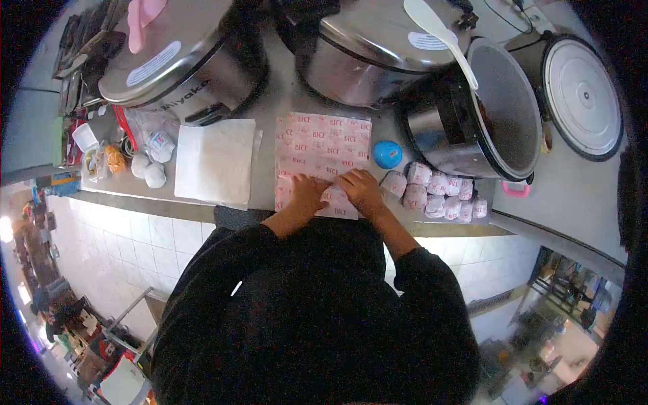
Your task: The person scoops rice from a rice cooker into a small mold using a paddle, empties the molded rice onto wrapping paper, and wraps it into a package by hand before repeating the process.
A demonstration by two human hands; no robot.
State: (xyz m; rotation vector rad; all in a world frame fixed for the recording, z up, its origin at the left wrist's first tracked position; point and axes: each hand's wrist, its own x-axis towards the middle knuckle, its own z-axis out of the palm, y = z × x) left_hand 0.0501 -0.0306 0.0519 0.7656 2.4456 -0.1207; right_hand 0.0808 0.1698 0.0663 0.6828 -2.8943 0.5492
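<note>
My left hand (307,194) and my right hand (363,192) are close together on the lower half of a sheet of printed wrapping paper (322,145). The paper is pale pink with red lettering. Both sets of fingers are bent and gather the paper between them; anything under the fingers is hidden. A small round blue mould or bowl (388,154) sits just beyond my right hand. To its right, several small bundles wrapped in the same printed paper (435,192) form a cluster near the counter's front edge.
A stack of plain white paper (214,162) lies left of the printed sheet. Large steel cookers (182,67) line the back; an open pot (509,115) stands at the right. A white rice paddle (442,37) rests on a lid. Small bags (154,174) lie at the left.
</note>
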